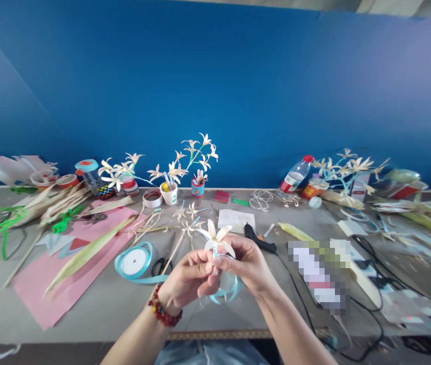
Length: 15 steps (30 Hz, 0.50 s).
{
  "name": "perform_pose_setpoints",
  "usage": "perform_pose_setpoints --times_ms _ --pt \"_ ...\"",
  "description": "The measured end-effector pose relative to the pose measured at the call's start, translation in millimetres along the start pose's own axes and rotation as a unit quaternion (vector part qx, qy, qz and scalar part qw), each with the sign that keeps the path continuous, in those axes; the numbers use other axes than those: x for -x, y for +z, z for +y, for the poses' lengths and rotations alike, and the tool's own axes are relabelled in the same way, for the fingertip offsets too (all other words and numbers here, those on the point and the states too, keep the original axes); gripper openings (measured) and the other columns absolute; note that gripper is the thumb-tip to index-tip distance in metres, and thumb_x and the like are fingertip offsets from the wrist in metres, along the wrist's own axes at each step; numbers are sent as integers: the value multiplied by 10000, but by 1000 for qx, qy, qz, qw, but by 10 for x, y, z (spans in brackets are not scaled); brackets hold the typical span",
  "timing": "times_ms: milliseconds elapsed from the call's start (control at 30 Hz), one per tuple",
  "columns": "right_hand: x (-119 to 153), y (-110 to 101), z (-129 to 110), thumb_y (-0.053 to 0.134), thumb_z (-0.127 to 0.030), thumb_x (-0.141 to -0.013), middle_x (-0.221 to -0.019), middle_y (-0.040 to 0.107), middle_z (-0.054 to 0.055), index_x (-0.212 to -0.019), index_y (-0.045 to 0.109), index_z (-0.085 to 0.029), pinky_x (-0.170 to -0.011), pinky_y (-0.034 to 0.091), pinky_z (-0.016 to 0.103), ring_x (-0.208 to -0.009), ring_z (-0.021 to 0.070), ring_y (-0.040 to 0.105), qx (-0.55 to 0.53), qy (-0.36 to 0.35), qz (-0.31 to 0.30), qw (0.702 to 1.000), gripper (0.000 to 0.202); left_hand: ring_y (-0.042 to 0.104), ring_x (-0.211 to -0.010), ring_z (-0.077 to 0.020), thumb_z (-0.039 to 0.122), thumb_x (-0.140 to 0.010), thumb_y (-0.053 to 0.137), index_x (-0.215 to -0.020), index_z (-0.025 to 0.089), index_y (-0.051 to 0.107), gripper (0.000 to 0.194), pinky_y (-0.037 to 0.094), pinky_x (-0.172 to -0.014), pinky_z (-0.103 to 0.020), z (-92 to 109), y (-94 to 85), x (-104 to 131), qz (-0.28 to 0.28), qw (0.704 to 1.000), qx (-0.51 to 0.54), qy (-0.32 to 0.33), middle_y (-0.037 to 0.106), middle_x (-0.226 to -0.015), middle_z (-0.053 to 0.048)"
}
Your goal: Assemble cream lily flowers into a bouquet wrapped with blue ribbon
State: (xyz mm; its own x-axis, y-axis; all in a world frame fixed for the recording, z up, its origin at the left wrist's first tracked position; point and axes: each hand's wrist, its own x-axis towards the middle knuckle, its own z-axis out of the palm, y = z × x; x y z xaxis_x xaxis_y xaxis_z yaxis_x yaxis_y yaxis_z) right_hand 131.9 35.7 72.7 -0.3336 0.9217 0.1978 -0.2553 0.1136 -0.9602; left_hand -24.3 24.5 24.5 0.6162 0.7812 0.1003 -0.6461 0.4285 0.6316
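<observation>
A pale, pointed-petalled craft flower (217, 236) is held up over the table between my two hands. My left hand (190, 274), with a red bead bracelet at the wrist, is closed in a pinch just under the bloom. Closed round the flower's base from the other side is my right hand (248, 261). Light blue ribbon (225, 295) loops below my fingers. The fingers hide most of the stem. A blue ribbon spool (134, 262) lies left of my hands, beside black-handled scissors (161, 267).
Right of my hands lie a black glue gun (260, 239), a pixelated phone-like object (320, 279) and cables (379, 304). Finished flower sprays (196, 157) stand along the blue wall. A bottle (294, 176) leans there. Pink paper (59, 284) and husks (90, 253) cover the left side.
</observation>
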Motion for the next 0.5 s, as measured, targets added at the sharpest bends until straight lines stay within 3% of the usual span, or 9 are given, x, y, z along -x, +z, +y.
perform_pose_setpoints --times_ms 133,267,500 --pt "-1 -21 -9 848 -307 -730 -665 546 -31 -626 586 -179 -523 424 226 -541 102 549 15 -14 38 999 310 510 -414 -54 308 -845 752 -809 116 684 207 391 -450 -174 -46 40 6 74 993 -57 66 624 -622 0" --pt "8 -32 36 822 -271 -747 -674 529 -26 -632 586 -172 -552 399 219 -597 104 510 84 -54 65 993 281 597 -480 -84 286 -841 764 -849 136 698 164 464 -490 -181 -84 83 31 158 963 -159 147 652 -634 8" --pt "61 4 40 747 -225 -796 -680 556 -15 -654 594 -183 -530 397 228 -587 120 524 159 -105 83 978 213 581 -417 -70 310 -775 824 -727 135 644 255 439 -438 -159 -80 184 41 203 955 -147 160 628 -574 32"
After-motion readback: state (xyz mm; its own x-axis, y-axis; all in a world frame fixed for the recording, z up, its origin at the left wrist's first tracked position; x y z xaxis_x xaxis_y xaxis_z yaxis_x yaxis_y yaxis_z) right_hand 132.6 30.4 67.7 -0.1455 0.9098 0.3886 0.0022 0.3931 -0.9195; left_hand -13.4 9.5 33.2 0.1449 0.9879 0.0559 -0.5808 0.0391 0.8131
